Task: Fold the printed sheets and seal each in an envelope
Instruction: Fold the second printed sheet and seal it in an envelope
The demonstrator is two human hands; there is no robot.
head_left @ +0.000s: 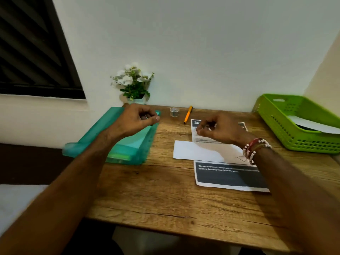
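Clearly the folding has not yet begun, judging by the flat sheet. Farthest left, a teal tray (110,144) sits under the left hand (136,119) and hangs over the left edge of the surface (156,199). That hand hovers in the air with its fingers curled in and the thumb against the forefinger, and nothing shows in it. Beyond it a pot of white flowers (134,81) stands by the wall. Between the hands, farther back, are a small clear jar (174,111) and an orange pen (188,115).

The right hand (219,129), beads at its wrist, hangs over the far end of the printed sheet (230,177). Its fingers are curled too, but I cannot tell whether they pinch anything. What looks like a white envelope (195,150) lies across the middle of the sheet, just under that wrist. To the right of the right hand is a green basket (294,133) with white paper in it.

I judge the next move needs the envelope lifted aside and the sheet's near edge brought up to fold. Bare wood near both forearms gives room for that. The sheet's right side lies under the right forearm, and the basket crowds that side.
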